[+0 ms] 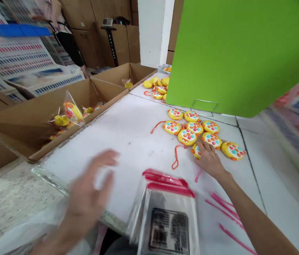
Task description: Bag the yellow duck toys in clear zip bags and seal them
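Note:
My left hand (92, 189), blurred by motion, hovers over the near left part of the white table with thumb and fingers apart and nothing in them. My right hand (209, 157) is at the front of a group of yellow toys with coloured buttons, its fingers curled about one yellow toy (196, 151) that they partly cover. Another button toy (211, 140) lies just beyond the fingers. Orange cord loops (175, 157) trail from some toys. Between my hands lies a stack of clear plastic bags (169, 212) with pink top strips and a black printed panel.
A cardboard box (107, 102) with bagged toys runs along the table's left edge. The green board (234, 53) stands behind the toys, near a wire stand (205, 106). More yellow toys (160, 86) lie farther back. Pink strips (226, 209) lie under my right forearm. A person (64, 35) stands back left.

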The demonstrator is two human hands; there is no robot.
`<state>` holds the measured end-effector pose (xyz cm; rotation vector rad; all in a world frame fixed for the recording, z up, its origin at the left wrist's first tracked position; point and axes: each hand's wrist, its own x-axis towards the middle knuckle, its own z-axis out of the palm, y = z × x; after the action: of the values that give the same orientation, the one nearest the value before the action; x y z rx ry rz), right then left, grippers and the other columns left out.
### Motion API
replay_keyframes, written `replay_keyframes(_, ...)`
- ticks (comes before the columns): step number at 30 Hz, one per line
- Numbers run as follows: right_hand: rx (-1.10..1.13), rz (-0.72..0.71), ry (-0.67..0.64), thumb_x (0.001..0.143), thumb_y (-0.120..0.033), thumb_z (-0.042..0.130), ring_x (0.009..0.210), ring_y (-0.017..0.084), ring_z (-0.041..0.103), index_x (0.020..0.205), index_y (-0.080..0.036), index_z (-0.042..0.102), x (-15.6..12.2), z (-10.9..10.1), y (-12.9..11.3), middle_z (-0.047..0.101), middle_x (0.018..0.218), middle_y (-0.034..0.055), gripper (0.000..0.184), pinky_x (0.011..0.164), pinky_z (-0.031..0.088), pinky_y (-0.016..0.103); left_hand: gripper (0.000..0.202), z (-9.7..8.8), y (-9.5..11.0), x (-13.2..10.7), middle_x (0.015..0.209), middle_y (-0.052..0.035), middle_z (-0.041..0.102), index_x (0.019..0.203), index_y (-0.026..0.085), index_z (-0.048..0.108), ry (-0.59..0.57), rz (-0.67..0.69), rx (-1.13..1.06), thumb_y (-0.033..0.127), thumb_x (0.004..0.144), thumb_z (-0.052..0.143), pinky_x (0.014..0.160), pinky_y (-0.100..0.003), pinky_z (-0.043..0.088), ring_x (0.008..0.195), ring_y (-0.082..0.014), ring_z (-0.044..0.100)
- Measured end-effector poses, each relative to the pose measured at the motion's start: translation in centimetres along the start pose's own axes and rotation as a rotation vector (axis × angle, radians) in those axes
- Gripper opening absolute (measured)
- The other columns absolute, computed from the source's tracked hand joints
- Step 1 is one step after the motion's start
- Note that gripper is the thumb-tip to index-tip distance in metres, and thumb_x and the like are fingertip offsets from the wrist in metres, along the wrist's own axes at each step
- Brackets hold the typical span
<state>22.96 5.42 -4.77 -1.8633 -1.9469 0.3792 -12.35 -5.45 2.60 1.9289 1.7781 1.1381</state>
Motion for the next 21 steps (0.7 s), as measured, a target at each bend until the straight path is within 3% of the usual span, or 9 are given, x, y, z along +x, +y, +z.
replay_keyframes(2, 0.058, 0.021, 0.007, 0.066, -0.011, 0.052, 0.125, 0.037, 0.027, 0.125, -0.017, 0.043, -0.5, -0.3, 0.0, 0.039, 0.133, 0.0141, 0.060, 0.098, 0.028, 0.056, 0.020, 4.6, 1.9, -2.7, 0.118, -0.0049, 0.057, 0.103, 0.022, 0.053, -0.299, 0.268, -0.011, 0.020, 0.085, 0.046, 0.099, -0.039, 0.038, 0.117, -0.0202, 0.045)
replay_keyframes(4, 0.148, 0.065, 0.003, 0.072, -0.016, 0.051, 0.120, 0.033, 0.037, 0.127, -0.017, 0.039, -1.4, -1.1, 0.2, 0.046, 0.127, 0.0134, 0.056, 0.097, 0.033, 0.052, 0.026, 8.8, 3.5, -4.9, 0.125, -0.0085, 0.052, 0.110, 0.020, 0.053, -0.463, 0.340, 0.046, 0.022, 0.084, 0.049, 0.099, -0.042, 0.039, 0.120, -0.0237, 0.042)
replay_keyframes(6, 0.246, 0.123, -0.016, 0.081, -0.027, 0.046, 0.106, 0.030, 0.051, 0.126, -0.017, 0.037, -2.8, -2.0, 0.1, 0.054, 0.116, 0.0120, 0.047, 0.086, 0.045, 0.048, 0.031, 11.6, 4.3, -6.1, 0.127, -0.0117, 0.050, 0.113, 0.016, 0.052, -0.538, 0.338, 0.129, 0.024, 0.083, 0.053, 0.097, -0.045, 0.040, 0.119, -0.0272, 0.042)
replay_keyframes(8, 0.446, 0.209, -0.071, 0.087, -0.037, 0.040, 0.094, 0.026, 0.058, 0.122, -0.018, 0.039, -4.5, -2.8, -0.4, 0.058, 0.110, 0.0096, 0.040, 0.072, 0.053, 0.042, 0.034, 13.3, 4.3, -6.6, 0.124, -0.0136, 0.051, 0.116, 0.013, 0.050, -0.542, 0.351, 0.210, 0.022, 0.083, 0.052, 0.095, -0.046, 0.040, 0.115, -0.0289, 0.045)
replay_keyframes(10, 0.826, 0.370, -0.146, 0.087, -0.041, 0.046, 0.091, 0.023, 0.060, 0.118, -0.022, 0.045, -6.3, -3.3, -1.4, 0.058, 0.113, 0.0064, 0.036, 0.065, 0.056, 0.036, 0.036, 14.1, 3.8, -6.8, 0.121, -0.0138, 0.052, 0.121, 0.012, 0.046, -0.518, 0.390, 0.262, 0.019, 0.086, 0.048, 0.093, -0.045, 0.040, 0.112, -0.0284, 0.046)
replay_keyframes(13, 1.361, 0.629, -0.249, 0.079, -0.035, 0.063, 0.090, 0.021, 0.060, 0.114, -0.028, 0.051, -8.5, -3.9, -3.3, 0.057, 0.116, 0.0022, 0.037, 0.067, 0.055, 0.035, 0.034, 14.5, 3.3, -6.9, 0.113, -0.0113, 0.054, 0.121, 0.014, 0.045, -0.530, 0.410, 0.279, 0.014, 0.087, 0.044, 0.089, -0.043, 0.041, 0.104, -0.0259, 0.049)
replay_keyframes(17, 1.425, 0.611, -0.330, 0.076, -0.027, 0.067, 0.099, 0.023, 0.057, 0.120, -0.030, 0.049, -10.6, -4.2, -4.6, 0.056, 0.119, 0.0033, 0.048, 0.075, 0.052, 0.035, 0.021, 14.1, 3.7, -6.5, 0.100, -0.0067, 0.054, 0.106, 0.017, 0.052, -0.593, 0.372, 0.225, 0.012, 0.087, 0.043, 0.083, -0.039, 0.042, 0.093, -0.0224, 0.049)
replay_keyframes(21, 1.307, 0.586, -0.396, 0.079, -0.029, 0.064, 0.106, 0.025, 0.052, 0.134, -0.032, 0.033, -12.5, -3.8, -4.7, 0.052, 0.124, 0.0054, 0.063, 0.071, 0.051, 0.033, 0.016, 13.6, 3.8, -5.9, 0.096, -0.0067, 0.053, 0.099, 0.016, 0.053, -0.610, 0.386, 0.187, 0.015, 0.089, 0.040, 0.082, -0.039, 0.042, 0.093, -0.0219, 0.048)
